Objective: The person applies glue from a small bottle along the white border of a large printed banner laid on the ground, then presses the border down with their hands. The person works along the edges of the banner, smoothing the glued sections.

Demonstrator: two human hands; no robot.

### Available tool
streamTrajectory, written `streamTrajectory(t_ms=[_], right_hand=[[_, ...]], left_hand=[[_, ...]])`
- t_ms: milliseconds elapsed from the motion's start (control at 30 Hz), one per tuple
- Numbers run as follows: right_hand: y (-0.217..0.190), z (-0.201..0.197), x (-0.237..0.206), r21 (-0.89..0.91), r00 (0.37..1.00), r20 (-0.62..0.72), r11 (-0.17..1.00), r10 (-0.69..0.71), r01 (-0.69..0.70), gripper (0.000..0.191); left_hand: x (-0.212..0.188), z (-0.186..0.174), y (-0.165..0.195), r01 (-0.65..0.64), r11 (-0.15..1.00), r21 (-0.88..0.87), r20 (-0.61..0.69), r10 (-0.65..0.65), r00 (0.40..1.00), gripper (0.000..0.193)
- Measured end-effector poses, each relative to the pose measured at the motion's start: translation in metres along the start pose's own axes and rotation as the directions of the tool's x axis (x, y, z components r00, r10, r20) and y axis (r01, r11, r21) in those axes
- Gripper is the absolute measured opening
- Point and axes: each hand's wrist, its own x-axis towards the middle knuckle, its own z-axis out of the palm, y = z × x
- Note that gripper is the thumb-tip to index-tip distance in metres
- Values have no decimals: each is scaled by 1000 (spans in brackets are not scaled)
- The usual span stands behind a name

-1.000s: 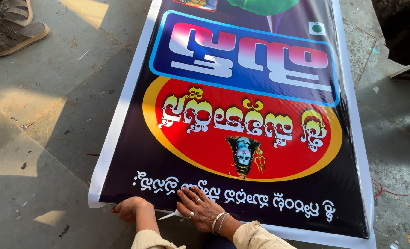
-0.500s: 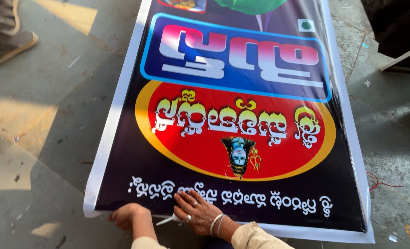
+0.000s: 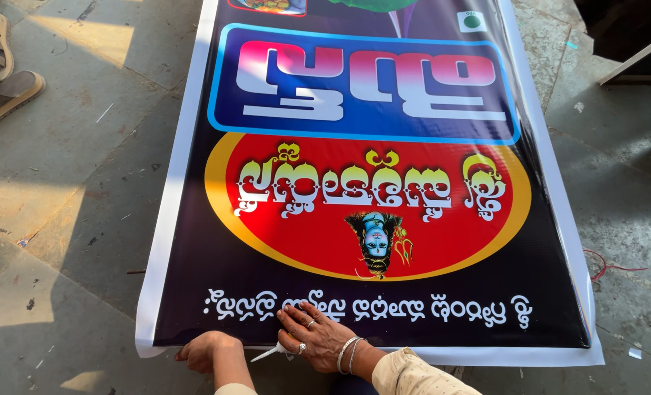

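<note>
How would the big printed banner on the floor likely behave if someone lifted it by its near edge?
The banner would probably flop and sag: it lies thin and flat with slight ripples. Its glossy sheen suggests a slippery surface. The right hand pressing it hints it shifts easily.

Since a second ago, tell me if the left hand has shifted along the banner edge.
No. The left hand stays gripping the banner's near white edge, left of the right hand.
</note>
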Motion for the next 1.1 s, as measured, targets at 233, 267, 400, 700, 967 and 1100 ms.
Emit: streamTrajectory(t_ms=[233,267,400,700,967,1100], right_hand=[[-2,-3,2,-37,999,-41,999,2,-3,50],[-1,-3,3,-45,998,-59,999,0,-3,50],[-2,-1,5,-67,996,-84,998,5,-10,54],[-2,12,2,267,958,-138,941,253,-210,47],[-4,9,0,358,842,-349,889,412,-286,47],[-4,7,0,437,764,-413,844,496,-312,45]], left_hand=[[-4,-9,4,4,999,-35,23,-3,1000,78],[-5,-7,6,11,996,-87,43,-7,999,77],[-3,-3,10,-73,997,-27,-36,72,997,84],[18,-6,-12,-121,987,-103,8,122,992,84],[-5,-22,-24,-971,135,196,96,983,155,46],[-18,-23,-32,-900,-390,192,384,874,-297,56]])
